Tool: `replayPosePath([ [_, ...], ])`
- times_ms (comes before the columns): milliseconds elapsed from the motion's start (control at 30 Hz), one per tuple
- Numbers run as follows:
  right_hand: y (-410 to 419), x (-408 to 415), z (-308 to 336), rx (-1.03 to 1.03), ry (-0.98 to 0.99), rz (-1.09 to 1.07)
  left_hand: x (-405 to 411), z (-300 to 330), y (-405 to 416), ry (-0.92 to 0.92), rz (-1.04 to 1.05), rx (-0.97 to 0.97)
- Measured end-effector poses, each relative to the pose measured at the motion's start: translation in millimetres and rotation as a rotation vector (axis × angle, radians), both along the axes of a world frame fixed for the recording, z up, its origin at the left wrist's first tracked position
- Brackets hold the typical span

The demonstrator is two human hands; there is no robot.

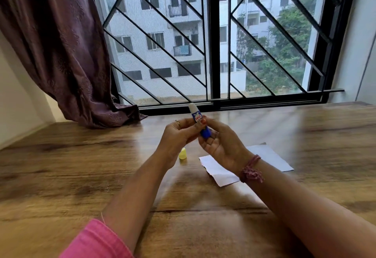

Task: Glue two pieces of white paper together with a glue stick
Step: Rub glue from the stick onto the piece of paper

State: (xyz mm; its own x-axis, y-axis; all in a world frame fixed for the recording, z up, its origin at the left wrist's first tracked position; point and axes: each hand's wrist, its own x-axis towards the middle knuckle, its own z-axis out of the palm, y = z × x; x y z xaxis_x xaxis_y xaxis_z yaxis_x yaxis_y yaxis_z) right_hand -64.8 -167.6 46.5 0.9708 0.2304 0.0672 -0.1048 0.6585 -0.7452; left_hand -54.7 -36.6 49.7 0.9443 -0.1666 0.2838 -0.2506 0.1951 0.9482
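Blue plastic with a white tip, the glue stick (pixel 198 122) stands nearly upright above the surface (pixel 81 166), held between both hands in front of the window (pixel 213 40). The right hand (pixel 220 142) wraps its fingers around the lower barrel, thumb on the printed label; the left hand (pixel 179 130) pinches the tube from the other side, fingers curled against it. The yellow cap (pixel 182 154) is off and sits on the wood just below the left wrist, so the glue end is bare.

The step looks like winding the glue up out of the tube. Done well, one hand steadies the barrel while the other turns the base only a little, since a long soft column smears and snaps.

The white paper (pixel 219 172) lies flat near the right wrist, thin, matte, with one ragged torn edge; whether it is one sheet or two overlapping I cannot tell. The surface is glossy brown wood-grain laminate, smooth and reflective. A braided reddish thread band (pixel 251 169) circles the right wrist, a pink sleeve (pixel 95 241) covers the left forearm, and a purple curtain (pixel 61 50) hangs left.
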Motion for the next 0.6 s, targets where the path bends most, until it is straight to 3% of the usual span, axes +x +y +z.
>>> replayPosePath([
  [167, -10.2, 6.3, -2.3, 0.000, -0.031, 0.085, -0.6, -2.2, -3.3, 0.000, 0.049, 0.029],
  [433, -33.0, 18.9, -4.0, 0.057, -0.057, 0.023, -4.8, -3.9, -5.4, -0.215, 0.289, 0.454],
  [600, -63.6, 16.3, 0.4, -0.049, -0.135, -0.011, -16.8, -22.1, 4.5, -0.353, 0.265, 0.747],
])
